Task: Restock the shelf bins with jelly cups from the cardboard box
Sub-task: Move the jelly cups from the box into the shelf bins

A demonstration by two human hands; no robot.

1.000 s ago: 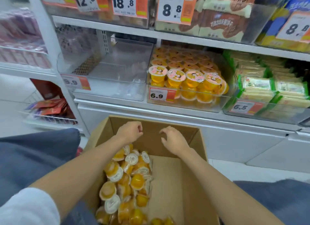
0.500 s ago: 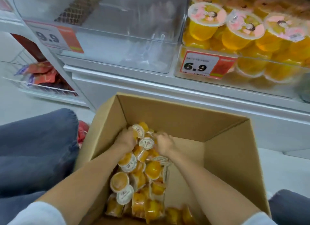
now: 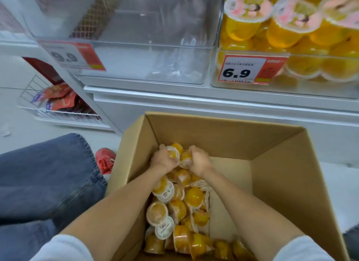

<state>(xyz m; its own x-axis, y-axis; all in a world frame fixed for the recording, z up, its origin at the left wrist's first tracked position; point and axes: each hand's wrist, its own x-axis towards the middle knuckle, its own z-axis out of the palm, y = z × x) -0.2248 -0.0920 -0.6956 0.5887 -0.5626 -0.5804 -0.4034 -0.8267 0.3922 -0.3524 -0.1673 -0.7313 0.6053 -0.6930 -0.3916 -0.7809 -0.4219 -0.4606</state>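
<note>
An open cardboard box [image 3: 281, 163] stands on the floor below the shelf. Several small orange jelly cups [image 3: 186, 212] with white lids lie heaped along its left side. Both my hands are down in the box at the far end of the heap. My left hand [image 3: 162, 162] grips jelly cups, fingers curled round them. My right hand [image 3: 198, 162] grips cups right beside it, the two hands nearly touching. Above the box sits a clear shelf bin [image 3: 147, 37] with a 9.9 price tag [image 3: 74, 56]; I see no cups inside it.
To the right, a bin [image 3: 291, 85] tagged 6.9 holds larger yellow cups. A wire basket [image 3: 58, 113] with red packets sits low at the left. My jeans-clad leg [image 3: 44, 183] and a red shoe [image 3: 105, 160] lie left of the box.
The camera has dropped and moved closer to the box. Both hands went from above the box's far edge down into the heap and closed round jelly cups.
</note>
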